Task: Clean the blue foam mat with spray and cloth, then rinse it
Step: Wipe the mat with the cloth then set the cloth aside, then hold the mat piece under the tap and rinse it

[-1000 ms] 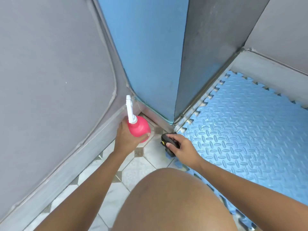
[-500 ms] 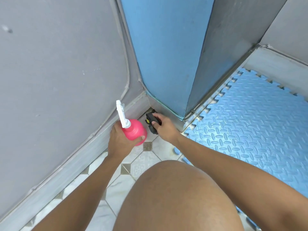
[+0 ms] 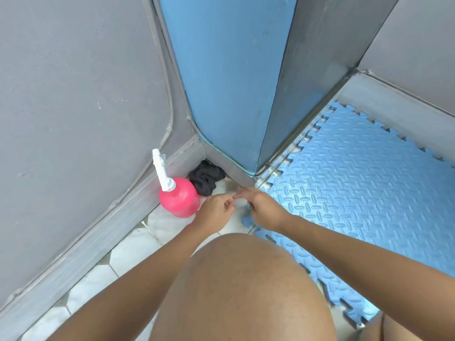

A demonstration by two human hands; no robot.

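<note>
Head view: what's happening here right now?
A person crouches on the tiled floor. The pink spray bottle stands by the wall and the dark cloth lies bunched in the corner, neither held. The left hand and right hand meet, empty, at the blue foam mat edge.

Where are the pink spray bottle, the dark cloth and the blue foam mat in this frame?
pink spray bottle (image 3: 179, 198), head view, on its round pink body.
dark cloth (image 3: 206, 177), head view, on the middle of the bunched fabric in the corner.
blue foam mat (image 3: 364, 193), head view, on its bare patterned surface.
</note>
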